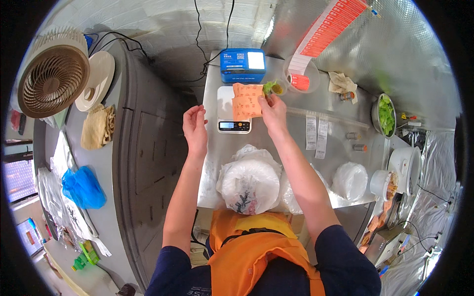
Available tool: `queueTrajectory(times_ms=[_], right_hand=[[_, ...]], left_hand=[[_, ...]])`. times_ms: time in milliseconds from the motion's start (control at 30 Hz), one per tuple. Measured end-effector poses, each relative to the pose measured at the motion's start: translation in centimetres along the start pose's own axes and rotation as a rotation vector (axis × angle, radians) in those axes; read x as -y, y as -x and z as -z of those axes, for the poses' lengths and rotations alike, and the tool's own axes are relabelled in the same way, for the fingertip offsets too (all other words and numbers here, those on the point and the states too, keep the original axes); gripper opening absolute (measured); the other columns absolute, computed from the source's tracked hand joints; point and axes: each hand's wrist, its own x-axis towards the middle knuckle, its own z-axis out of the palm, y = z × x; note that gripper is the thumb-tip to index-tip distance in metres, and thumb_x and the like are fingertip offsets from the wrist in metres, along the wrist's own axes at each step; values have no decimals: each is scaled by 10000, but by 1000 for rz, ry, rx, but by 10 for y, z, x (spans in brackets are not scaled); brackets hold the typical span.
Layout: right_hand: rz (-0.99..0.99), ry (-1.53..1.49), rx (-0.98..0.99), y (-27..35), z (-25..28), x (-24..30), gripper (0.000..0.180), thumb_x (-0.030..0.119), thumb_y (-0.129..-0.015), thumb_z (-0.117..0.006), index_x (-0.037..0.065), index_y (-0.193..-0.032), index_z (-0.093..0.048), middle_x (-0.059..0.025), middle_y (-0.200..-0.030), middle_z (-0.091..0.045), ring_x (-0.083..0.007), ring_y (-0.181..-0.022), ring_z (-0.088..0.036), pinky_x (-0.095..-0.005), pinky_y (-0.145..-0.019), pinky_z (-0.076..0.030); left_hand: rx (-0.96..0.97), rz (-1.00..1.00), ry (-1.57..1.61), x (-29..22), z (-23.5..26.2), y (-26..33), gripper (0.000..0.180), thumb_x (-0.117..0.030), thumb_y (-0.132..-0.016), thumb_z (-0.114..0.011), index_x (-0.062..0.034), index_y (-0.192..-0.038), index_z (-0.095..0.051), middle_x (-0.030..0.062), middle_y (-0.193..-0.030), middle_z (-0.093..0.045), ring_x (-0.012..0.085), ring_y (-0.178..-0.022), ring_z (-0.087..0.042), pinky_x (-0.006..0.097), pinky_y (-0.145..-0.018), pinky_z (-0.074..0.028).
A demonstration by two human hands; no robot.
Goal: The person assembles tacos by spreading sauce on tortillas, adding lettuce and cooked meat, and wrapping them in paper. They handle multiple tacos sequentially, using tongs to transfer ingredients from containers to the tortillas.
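My right hand (273,114) grips the right edge of an orange printed paper pouch (248,102). The pouch hangs above or rests on a white kitchen scale (227,106), covering much of its plate; contact cannot be made out. Green leaf (268,88) shows at the pouch's upper right, beside a small round cup with yellowish-green content (277,89). Left of the scale, my left hand (196,130) is raised with its fingers loosely bent and apart, holding nothing. Nearer to me, a bundle of white plastic bags (250,180) lies on the metal table (210,182).
Behind the scale stands a blue box (242,65), with a label roll (299,81) in a clear tub to its right. Two paper slips (321,139) lie on the table. A metal bowl of lettuce (385,115) stands far right. A grey cabinet (153,153) borders the left.
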Motion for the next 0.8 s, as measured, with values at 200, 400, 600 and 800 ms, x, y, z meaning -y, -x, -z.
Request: queueTrajectory(times_ms=[200, 400, 600, 800], right_hand=[[-116, -167, -42, 3, -29, -24, 683, 178, -966, -765, -121, -1487, -440, -159, -1168, -712, -172, -1003, -681, -314, -820, -554], [-126, -228, -155, 8, -52, -38, 760, 194, -933, -796, -174, -1477, -416, -234, -1206, -686, -234, -1066, -689, -347, -891, -559], [-139, -115, -81, -3, -57, -47, 596, 253, -930, -786, -128, -1344, -591, -161, -1058, -744, -222, -966, -708, -347, -868, -545], [-220, -179, -121, -10, -56, -70, 592, 369, -979, -694, -71, -1363, -599, -141, -1115, -717, -218, -997, -680, -359, -866, -534]], left_hand=[[-32, 97, -12, 15, 15, 19, 218, -147, -1095, -570, -33, -1281, -582, 68, -1313, -663, 150, -1179, -628, 322, -936, -528], [-22, 110, -26, 22, 18, 24, 211, -109, -1088, -565, -43, -1286, -598, 67, -1308, -665, 152, -1180, -635, 331, -955, -541], [-24, 98, -65, 26, 15, 26, 215, -105, -1072, -591, -27, -1271, -616, 60, -1267, -667, 139, -1152, -630, 313, -927, -531], [31, 83, -157, 37, 12, 26, 230, -81, -1068, -585, -22, -1286, -626, 76, -1260, -667, 151, -1151, -629, 317, -947, -537]])
